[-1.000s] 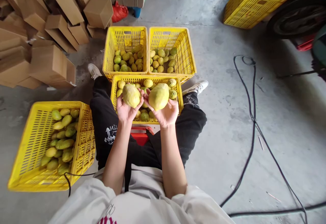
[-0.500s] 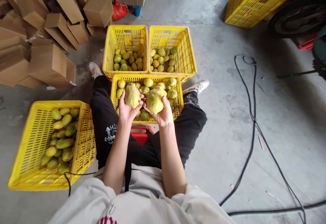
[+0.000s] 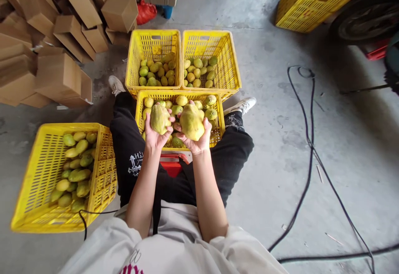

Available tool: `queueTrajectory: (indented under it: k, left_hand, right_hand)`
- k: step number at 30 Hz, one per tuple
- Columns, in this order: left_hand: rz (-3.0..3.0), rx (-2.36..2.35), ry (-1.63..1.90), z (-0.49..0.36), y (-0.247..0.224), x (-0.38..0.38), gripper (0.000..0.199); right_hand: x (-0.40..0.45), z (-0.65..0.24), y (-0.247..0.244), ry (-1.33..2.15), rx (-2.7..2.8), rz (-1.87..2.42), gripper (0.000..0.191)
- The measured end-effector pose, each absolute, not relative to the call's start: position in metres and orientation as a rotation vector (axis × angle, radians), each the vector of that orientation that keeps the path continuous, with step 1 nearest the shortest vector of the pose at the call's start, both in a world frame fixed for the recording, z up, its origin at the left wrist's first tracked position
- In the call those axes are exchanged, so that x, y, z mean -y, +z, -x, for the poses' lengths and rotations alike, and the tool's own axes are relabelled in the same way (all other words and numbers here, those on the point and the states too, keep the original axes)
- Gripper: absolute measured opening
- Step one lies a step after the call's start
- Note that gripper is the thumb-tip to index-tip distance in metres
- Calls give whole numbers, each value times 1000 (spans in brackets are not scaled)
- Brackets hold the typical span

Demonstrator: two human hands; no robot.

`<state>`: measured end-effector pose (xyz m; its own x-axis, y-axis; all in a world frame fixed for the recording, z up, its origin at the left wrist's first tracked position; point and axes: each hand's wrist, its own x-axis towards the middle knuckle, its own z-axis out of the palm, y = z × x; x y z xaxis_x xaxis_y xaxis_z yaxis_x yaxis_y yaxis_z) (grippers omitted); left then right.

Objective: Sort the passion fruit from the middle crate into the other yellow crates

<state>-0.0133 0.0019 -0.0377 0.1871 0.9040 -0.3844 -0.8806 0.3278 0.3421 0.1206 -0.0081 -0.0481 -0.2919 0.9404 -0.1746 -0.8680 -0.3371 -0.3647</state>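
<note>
My left hand (image 3: 155,138) is closed around a yellow-green papaya (image 3: 160,119), its fingers wrapped under and along the side. A second, slightly larger papaya (image 3: 191,122) sits in my right hand (image 3: 199,144), with the thumb on its right side. The two fruits are held side by side, a small gap between them. Below them, between my legs, stands a yellow plastic crate (image 3: 220,130) of papayas, partly hidden by my hands.
Two yellow crates, the left one (image 3: 129,64) and the right one (image 3: 236,64), stand beyond with more papayas. A tilted crate (image 3: 28,174) of papayas is at my left. Cardboard boxes (image 3: 59,74) pile up behind it. A black cable (image 3: 308,170) lies on the floor at right.
Both papayas have been turned in my hands and show different sides. The right one has shifted slightly to the right. The crates have not moved.
</note>
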Motion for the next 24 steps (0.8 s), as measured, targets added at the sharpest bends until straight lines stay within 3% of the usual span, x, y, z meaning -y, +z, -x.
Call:
queueTrajectory:
  k: [14,20,24]
  left_hand:
    - [-40,-579,1309,13,-38,-2,44]
    - [-54,-611,1319,12,-34,1,47]
    - [-78,-558,1282,11,-35,1,42]
  right_hand:
    - [7,-125,-43,1838,232,459,38]
    - [4,-120,-49,1838,186,453,56]
    - [5,-122,-55,1880,99,460,42]
